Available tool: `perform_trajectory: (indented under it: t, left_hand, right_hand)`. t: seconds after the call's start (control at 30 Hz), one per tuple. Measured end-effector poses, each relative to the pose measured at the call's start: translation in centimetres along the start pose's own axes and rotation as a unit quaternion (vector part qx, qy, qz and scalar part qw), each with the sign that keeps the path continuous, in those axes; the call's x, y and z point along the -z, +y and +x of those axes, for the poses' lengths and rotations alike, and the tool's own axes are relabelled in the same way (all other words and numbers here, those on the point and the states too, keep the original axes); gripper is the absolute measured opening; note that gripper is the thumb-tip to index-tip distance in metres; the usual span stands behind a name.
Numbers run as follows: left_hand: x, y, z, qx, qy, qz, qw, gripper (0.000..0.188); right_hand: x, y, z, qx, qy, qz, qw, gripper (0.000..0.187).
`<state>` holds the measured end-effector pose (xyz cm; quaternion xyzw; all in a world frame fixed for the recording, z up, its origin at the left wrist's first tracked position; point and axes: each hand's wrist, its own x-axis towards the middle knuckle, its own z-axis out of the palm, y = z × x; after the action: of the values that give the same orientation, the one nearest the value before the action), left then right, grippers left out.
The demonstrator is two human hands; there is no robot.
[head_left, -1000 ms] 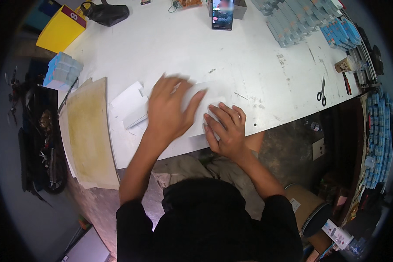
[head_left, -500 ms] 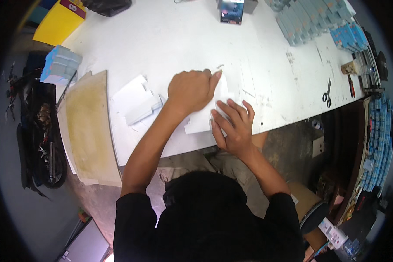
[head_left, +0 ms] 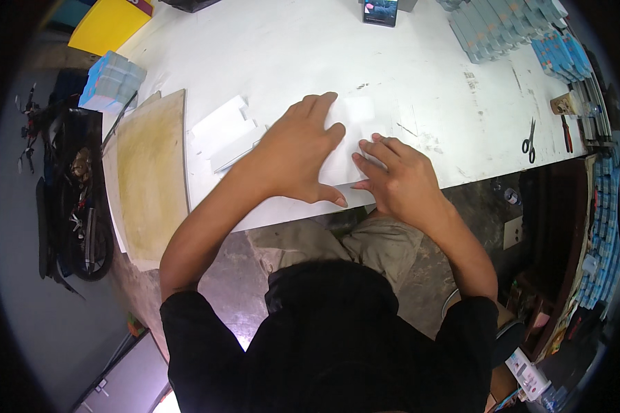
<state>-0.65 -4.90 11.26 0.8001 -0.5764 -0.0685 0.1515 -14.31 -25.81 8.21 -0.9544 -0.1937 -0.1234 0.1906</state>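
Observation:
A white piece of card [head_left: 342, 153] lies on the table between my two hands, near the front edge. My left hand [head_left: 302, 153] covers its left part, fingers stretched and thumb spread apart toward the table edge. At the card's right side rests my right hand [head_left: 403, 177], its fingers bent but apart and the thumb close to the near edge. Neither hand visibly grips the card, though part of it is hidden under them. Left of my left forearm sit several white cut-out cards [head_left: 222, 129], one with a folded edge.
A yellowish board [head_left: 148, 172] overhangs the table's left end. Blue-grey box stacks stand at the left [head_left: 114, 82] and far right [head_left: 499, 31]. Scissors [head_left: 529, 141], a red-handled tool [head_left: 566, 134] and a cup [head_left: 562, 104] lie rightward. A phone [head_left: 380, 10] stands at the back.
My left hand has gone from a closed fist pressed on the card to spread fingers. My right hand has shifted right. The whole view has moved slightly.

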Motion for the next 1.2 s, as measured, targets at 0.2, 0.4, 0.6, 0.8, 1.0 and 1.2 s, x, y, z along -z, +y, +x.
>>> perform_trajectory:
  t: [0.2,0.4,0.6,0.8,1.0,1.2]
  left_hand:
    - [0.0,0.5,0.3,0.046,-0.042,-0.019,0.998,0.062]
    - [1.5,-0.5,1.5,0.078,-0.073,-0.078,0.991,0.049]
    - [-0.2,-1.8,1.8,0.129,-0.043,-0.123,0.983,0.107]
    - [-0.8,-0.9,1.1,0.137,0.062,0.054,0.987,0.153]
    - [-0.1,-0.1,0.6,0.136,0.067,0.057,0.987,0.145]
    - [1.4,1.4,-1.0,0.063,0.167,-0.068,0.982,0.11]
  right_hand:
    - [1.9,-0.2,1.7,-0.027,-0.093,-0.018,0.995,0.035]
    - [3.1,0.8,5.2,-0.114,-0.227,-0.032,0.967,0.022]
    - [2.0,2.5,7.2,-0.152,-0.148,-0.101,0.972,0.055]
    - [3.8,1.4,8.3,-0.286,-0.212,-0.076,0.931,0.079]
    - [0.8,0.6,3.8,-0.035,-0.012,-0.042,0.998,0.036]
    - [1.1,2.9,-3.9,-0.111,0.236,0.013,0.965,0.036]
